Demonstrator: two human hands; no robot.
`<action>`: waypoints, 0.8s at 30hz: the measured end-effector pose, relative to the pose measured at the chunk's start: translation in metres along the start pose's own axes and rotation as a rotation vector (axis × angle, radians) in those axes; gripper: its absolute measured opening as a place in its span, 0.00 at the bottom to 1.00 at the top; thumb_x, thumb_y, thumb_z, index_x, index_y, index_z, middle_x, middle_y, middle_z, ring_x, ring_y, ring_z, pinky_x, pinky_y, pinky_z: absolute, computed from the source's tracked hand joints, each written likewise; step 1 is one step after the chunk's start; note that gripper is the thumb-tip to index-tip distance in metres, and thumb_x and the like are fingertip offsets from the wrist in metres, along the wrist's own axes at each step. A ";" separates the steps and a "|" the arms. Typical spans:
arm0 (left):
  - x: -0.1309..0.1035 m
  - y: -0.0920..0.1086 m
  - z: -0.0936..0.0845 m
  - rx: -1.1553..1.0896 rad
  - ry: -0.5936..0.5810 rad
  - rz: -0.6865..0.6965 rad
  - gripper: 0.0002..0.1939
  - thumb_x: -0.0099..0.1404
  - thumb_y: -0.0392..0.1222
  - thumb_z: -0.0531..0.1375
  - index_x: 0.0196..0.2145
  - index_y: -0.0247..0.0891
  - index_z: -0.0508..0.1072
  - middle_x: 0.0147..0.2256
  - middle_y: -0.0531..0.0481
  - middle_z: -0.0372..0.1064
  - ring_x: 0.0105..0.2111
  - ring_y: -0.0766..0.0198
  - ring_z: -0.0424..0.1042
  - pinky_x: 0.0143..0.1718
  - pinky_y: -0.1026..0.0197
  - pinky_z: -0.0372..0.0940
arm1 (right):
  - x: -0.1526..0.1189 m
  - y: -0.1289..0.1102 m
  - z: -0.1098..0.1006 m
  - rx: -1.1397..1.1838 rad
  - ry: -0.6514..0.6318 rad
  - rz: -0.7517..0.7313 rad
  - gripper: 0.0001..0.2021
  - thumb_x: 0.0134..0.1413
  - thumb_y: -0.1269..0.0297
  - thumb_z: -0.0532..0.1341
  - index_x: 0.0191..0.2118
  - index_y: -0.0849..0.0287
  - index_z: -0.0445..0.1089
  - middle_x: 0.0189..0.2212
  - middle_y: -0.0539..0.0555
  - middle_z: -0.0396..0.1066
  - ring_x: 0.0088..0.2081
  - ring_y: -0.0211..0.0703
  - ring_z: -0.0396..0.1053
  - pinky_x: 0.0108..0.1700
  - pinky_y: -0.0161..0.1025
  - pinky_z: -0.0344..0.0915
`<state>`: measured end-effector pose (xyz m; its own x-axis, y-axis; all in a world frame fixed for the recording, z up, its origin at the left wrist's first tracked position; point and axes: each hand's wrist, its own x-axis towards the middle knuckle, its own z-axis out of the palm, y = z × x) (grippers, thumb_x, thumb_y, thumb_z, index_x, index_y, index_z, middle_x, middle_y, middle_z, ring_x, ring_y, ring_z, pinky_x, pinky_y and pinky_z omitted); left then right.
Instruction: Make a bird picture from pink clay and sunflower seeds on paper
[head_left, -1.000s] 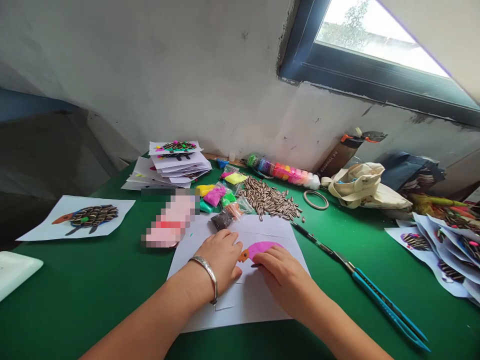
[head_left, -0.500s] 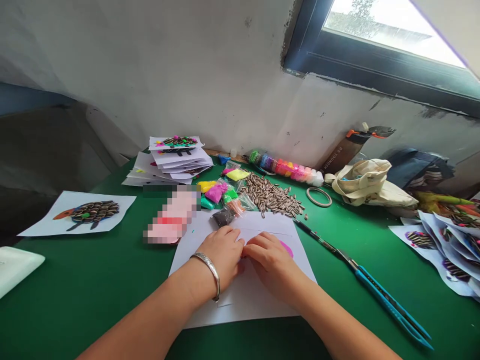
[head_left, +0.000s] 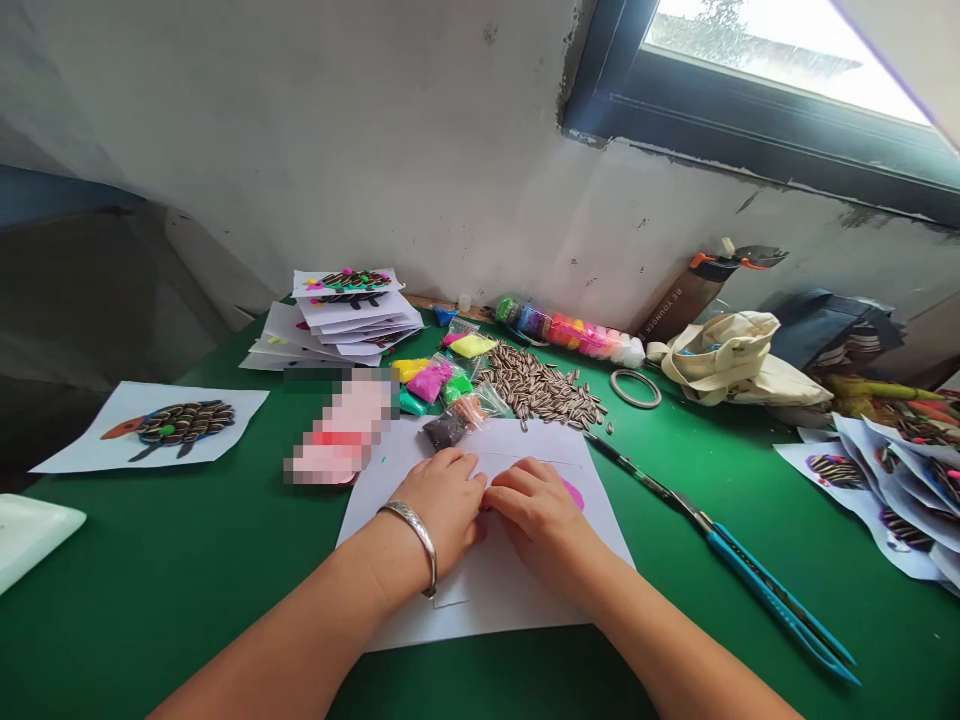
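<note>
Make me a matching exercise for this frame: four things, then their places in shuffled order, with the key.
1. Silver bangle
2. Sunflower seeds
3. Pink shape
4. Metallic ring

A. On the white sheet, beside the right hand
B. Right of the heap
C. Around the left wrist
D. Heaped behind the sheet

Pairs: 1-C, 2-D, 3-A, 4-B
</note>
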<state>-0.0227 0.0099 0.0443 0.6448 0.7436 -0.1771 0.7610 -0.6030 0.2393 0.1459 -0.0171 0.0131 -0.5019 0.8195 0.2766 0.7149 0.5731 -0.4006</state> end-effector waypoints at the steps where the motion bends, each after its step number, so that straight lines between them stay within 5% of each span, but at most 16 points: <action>1: 0.000 0.000 0.000 0.002 0.004 0.003 0.10 0.59 0.39 0.60 0.40 0.36 0.73 0.46 0.41 0.67 0.51 0.49 0.62 0.51 0.51 0.62 | 0.000 0.000 -0.001 0.012 0.007 0.004 0.10 0.60 0.75 0.56 0.34 0.56 0.73 0.31 0.53 0.72 0.37 0.43 0.61 0.40 0.40 0.57; 7: -0.001 -0.004 -0.001 -0.014 -0.013 0.030 0.16 0.60 0.46 0.63 0.43 0.34 0.72 0.48 0.39 0.66 0.53 0.47 0.62 0.54 0.49 0.61 | -0.008 0.015 -0.014 0.188 0.204 0.110 0.10 0.60 0.75 0.54 0.36 0.56 0.71 0.33 0.52 0.72 0.38 0.42 0.64 0.42 0.40 0.60; 12: -0.007 -0.003 -0.006 -0.036 -0.036 0.001 0.18 0.62 0.44 0.62 0.47 0.33 0.71 0.51 0.38 0.66 0.54 0.48 0.63 0.55 0.49 0.60 | -0.019 0.037 -0.011 0.398 0.347 0.354 0.08 0.58 0.68 0.54 0.34 0.57 0.71 0.32 0.52 0.72 0.35 0.42 0.67 0.37 0.38 0.62; 16: -0.016 0.003 -0.005 -0.039 0.022 -0.025 0.15 0.62 0.41 0.61 0.47 0.36 0.71 0.51 0.39 0.67 0.53 0.48 0.65 0.54 0.47 0.62 | -0.018 0.043 -0.005 0.533 0.387 0.547 0.08 0.56 0.63 0.56 0.35 0.57 0.72 0.32 0.53 0.72 0.33 0.42 0.68 0.35 0.37 0.62; 24: -0.036 0.010 0.020 -0.034 -0.050 -0.095 0.32 0.61 0.38 0.61 0.62 0.35 0.60 0.63 0.36 0.53 0.63 0.44 0.51 0.62 0.42 0.52 | -0.017 0.045 0.000 0.604 0.380 0.574 0.10 0.53 0.61 0.56 0.34 0.57 0.72 0.33 0.53 0.73 0.33 0.43 0.68 0.36 0.38 0.63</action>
<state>-0.0366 -0.0290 0.0341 0.5735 0.7809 -0.2475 0.8164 -0.5201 0.2511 0.1868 -0.0050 -0.0092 0.1221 0.9852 0.1200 0.3751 0.0661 -0.9246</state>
